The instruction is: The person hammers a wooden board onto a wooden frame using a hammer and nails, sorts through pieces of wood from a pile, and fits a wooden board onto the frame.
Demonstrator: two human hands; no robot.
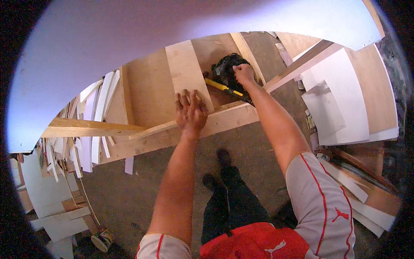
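My left hand (189, 111) rests on the near end of a pale wooden board (185, 64), its fingers spread and slightly bent. The board lies across a low wooden shelf (151, 86) under a large white panel. At the right end of that shelf, my right hand (244, 74) is closed at a black plastic bag (225, 69); what its fingers hold, if anything, is hidden. Beside the bag, between both hands, lies a yellow-handled tool (223, 87) with dark parts; its kind cannot be made out.
Overhead, the white panel (129, 30) fills the upper view. Wooden legs (95, 128) and a slanted rail (302, 67) frame the shelf. Offcut strips (99, 99) are piled at left, with a small can (102, 240) below. White and brown sheets (345, 95) lean at right.
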